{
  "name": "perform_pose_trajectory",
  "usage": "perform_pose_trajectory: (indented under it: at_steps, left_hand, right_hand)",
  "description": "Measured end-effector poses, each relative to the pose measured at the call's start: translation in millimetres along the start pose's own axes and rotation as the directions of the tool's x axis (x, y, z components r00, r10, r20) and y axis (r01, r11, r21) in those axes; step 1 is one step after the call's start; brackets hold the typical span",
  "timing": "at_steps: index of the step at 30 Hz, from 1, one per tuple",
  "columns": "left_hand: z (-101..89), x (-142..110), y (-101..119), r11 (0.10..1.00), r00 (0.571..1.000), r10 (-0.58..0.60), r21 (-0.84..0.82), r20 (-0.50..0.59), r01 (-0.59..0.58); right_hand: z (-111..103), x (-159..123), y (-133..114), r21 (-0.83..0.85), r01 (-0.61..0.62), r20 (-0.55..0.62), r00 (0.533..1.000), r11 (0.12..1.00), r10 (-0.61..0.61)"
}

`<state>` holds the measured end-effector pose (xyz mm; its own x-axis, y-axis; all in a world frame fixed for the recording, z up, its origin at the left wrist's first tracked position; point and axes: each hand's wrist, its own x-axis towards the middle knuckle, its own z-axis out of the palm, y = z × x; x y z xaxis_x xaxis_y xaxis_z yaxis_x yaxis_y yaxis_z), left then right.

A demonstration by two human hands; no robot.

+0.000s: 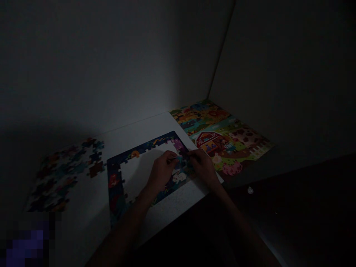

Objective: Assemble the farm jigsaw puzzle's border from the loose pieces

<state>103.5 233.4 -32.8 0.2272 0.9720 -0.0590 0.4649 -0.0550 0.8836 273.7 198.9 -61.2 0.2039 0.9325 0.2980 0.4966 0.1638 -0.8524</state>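
Dark blue jigsaw border (144, 149) lies on the white desk (133, 133), its open white middle wide, with the desk's front edge close below. The left hand (162, 171) and right hand (204, 167) meet over the border's right side, fingers drawn together around a small teal puzzle piece (179, 160), though the dimness hides whether they clamp it. A colourful farm-scene puzzle picture (222, 137) sits just beside, and a heap of loose pieces (66, 174) lies well apart on the left.
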Motion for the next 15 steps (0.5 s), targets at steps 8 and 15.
perform_pose_trajectory:
  at_steps: [8, 15]
  left_hand:
    - [-34.2, -12, 10, 1.0, 1.0, -0.008, 0.025, -0.024, 0.009]
    - [-108.1, -65, -20, 0.994, 0.977, -0.106, -0.027, -0.187, 0.103]
  right_hand:
    - [-3, -3, 2, -0.018, 0.005, 0.014, 1.0, 1.0, -0.005]
    - [-5, 0, 6, -0.157, 0.132, 0.017, 0.991, 0.979, -0.131]
